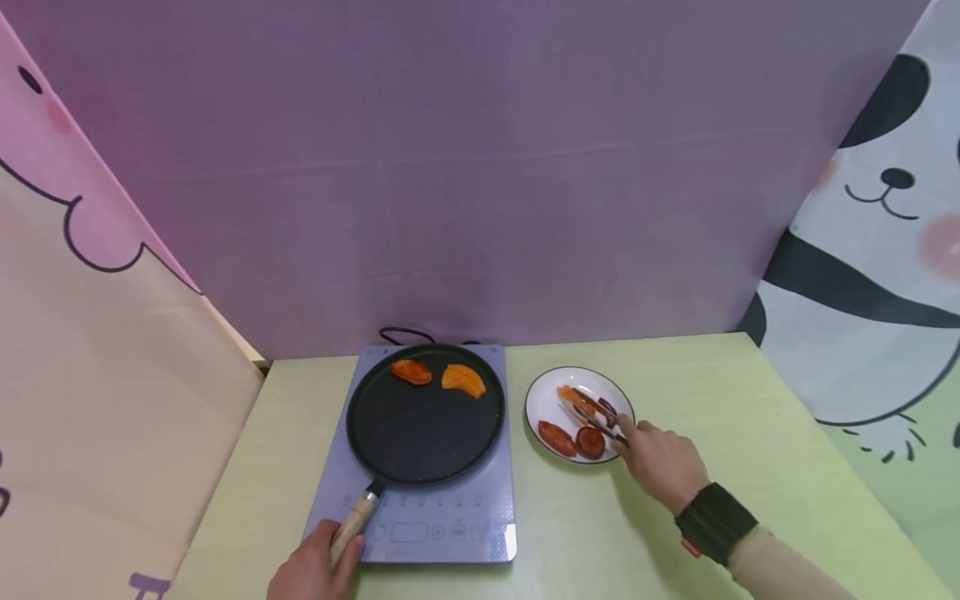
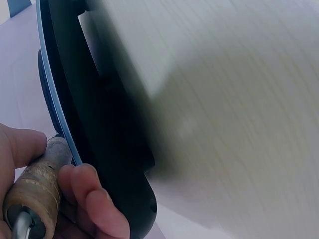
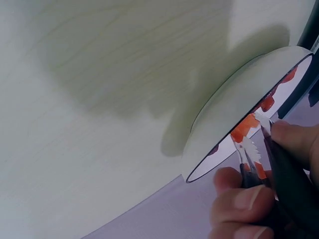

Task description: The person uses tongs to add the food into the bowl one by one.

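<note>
My left hand [image 1: 317, 567] grips the wooden handle [image 1: 354, 527] of a round black flat pan [image 1: 420, 433], fingers curled round it as the left wrist view also shows. On the pan's far side lie a reddish-orange piece of food [image 1: 411, 372] and a ridged orange piece [image 1: 463, 380]. In my right hand [image 1: 663, 462] is a pair of tongs [image 3: 280, 174], held between thumb and fingers. Their tips reach over a white dark-rimmed plate [image 1: 540, 398], at an orange piece [image 3: 244, 128]. Also on the plate are a reddish piece [image 1: 557, 437] and a round brown-red slice [image 1: 590, 442].
The pan sits on a flat grey-lilac induction cooker [image 1: 442, 546] with a touch panel at its front. Behind it a black cable [image 1: 405, 332] loops. A purple cloth wall [image 1: 480, 208] stands along the pale table's [image 1: 720, 400] back edge, with printed cloths at both sides.
</note>
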`<state>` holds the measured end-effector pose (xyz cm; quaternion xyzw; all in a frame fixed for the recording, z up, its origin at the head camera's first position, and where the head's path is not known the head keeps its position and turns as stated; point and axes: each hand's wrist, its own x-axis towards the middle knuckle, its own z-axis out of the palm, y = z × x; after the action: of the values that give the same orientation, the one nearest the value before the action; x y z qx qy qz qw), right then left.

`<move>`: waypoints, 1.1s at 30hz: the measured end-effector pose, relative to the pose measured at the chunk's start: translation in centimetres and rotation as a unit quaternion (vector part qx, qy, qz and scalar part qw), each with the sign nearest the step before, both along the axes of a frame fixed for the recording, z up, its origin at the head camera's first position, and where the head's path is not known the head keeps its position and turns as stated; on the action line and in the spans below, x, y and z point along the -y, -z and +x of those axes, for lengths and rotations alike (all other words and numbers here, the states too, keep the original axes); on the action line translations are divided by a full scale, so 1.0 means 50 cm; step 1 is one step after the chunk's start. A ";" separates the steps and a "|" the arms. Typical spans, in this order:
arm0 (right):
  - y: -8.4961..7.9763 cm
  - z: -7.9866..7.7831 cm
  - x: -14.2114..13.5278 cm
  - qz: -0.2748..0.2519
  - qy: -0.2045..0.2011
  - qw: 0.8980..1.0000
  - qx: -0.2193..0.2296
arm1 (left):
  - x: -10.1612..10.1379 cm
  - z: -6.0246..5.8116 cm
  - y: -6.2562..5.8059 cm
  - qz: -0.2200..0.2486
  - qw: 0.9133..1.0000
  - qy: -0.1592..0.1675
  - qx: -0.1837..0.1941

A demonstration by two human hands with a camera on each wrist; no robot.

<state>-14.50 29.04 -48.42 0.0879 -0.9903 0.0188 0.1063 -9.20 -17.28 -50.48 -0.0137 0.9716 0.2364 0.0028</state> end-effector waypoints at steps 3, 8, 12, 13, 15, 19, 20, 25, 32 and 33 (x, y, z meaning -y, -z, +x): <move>0.002 -0.005 0.001 -0.004 0.000 1.000 -0.007 | 0.000 0.001 0.001 0.002 1.000 0.000 -0.005; 0.003 -0.009 0.004 -0.002 -0.003 1.000 -0.013 | 0.000 0.000 -0.001 0.000 1.000 -0.003 0.005; 0.004 -0.014 0.005 0.003 -0.005 1.000 -0.011 | 0.002 -0.001 -0.002 -0.002 1.000 -0.004 0.018; 0.005 -0.015 0.005 0.005 -0.005 1.000 -0.010 | 0.002 -0.001 -0.002 -0.003 1.000 -0.004 0.019; 0.004 -0.018 0.005 0.008 -0.007 1.000 -0.009 | 0.003 -0.001 -0.001 -0.003 1.000 -0.005 0.018; 0.002 -0.026 0.006 0.013 -0.012 1.000 -0.009 | 0.003 0.000 -0.002 -0.001 1.000 -0.005 0.015; 0.002 -0.027 0.005 0.013 -0.012 1.000 -0.009 | 0.002 0.000 -0.002 -0.001 1.000 -0.005 0.014; 0.004 -0.031 0.006 0.012 -0.014 1.000 -0.002 | 0.000 0.000 -0.003 0.003 1.000 -0.003 0.010; 0.007 -0.035 0.002 -0.001 -0.003 1.000 0.013 | 0.000 0.000 -0.004 0.000 1.000 -0.004 0.010; 0.008 -0.034 0.001 -0.005 -0.001 1.000 0.014 | 0.000 0.001 -0.003 0.002 1.000 -0.003 0.007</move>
<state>-16.22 28.97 -48.84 0.0884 -0.9915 0.0248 0.0925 -9.16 -17.28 -50.31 -0.0185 0.9710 0.2381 0.0089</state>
